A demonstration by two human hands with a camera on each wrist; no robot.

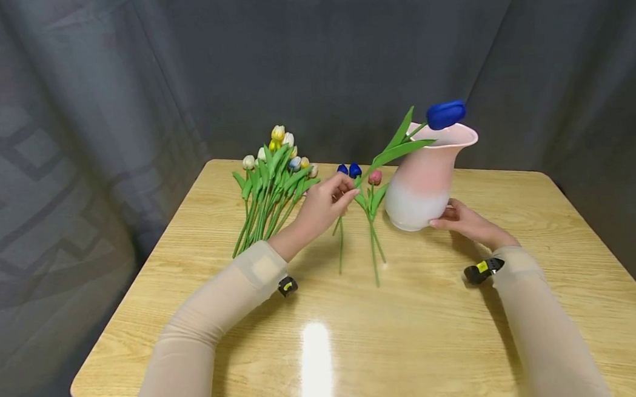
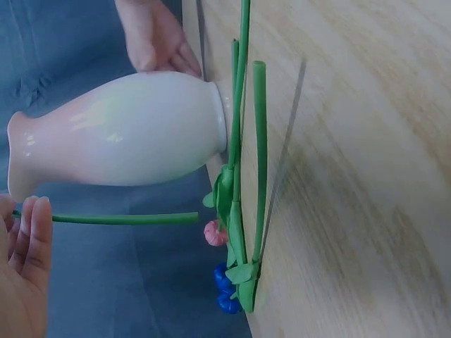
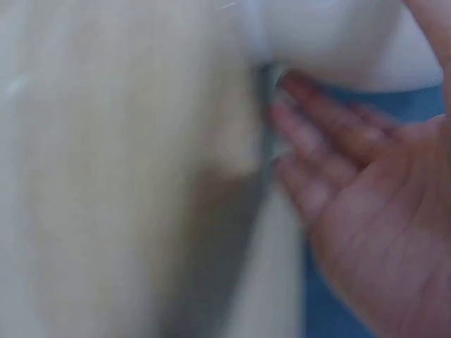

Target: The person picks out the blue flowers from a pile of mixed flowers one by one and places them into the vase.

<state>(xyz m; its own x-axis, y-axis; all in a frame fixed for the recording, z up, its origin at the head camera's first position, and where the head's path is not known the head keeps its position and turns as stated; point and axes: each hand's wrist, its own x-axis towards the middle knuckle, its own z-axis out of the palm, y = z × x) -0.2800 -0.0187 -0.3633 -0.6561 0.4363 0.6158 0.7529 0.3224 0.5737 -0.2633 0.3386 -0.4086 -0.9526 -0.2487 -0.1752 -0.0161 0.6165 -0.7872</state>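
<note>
My left hand (image 1: pixel 321 209) pinches the green stem of a blue tulip (image 1: pixel 446 115). Its bloom and leaves reach to the right, across the vase's mouth, in the head view. Below the fingers, the stem's cut end (image 2: pixel 134 219) hangs free beside the vase in the left wrist view. The vase (image 1: pixel 422 186), pink above and white below, stands on the table with a flared rim. Low on its right side, my right hand (image 1: pixel 471 224) touches it with fingers (image 3: pixel 317 134) extended. The right wrist view is blurred.
Left of the vase lie a pink tulip (image 1: pixel 374 177) and two blue tulips (image 1: pixel 354 171) on the wooden table (image 1: pixel 413 326). Farther left is a bunch of white and yellow tulips (image 1: pixel 273 177). A dark curtain (image 1: pixel 309 59) hangs behind the table.
</note>
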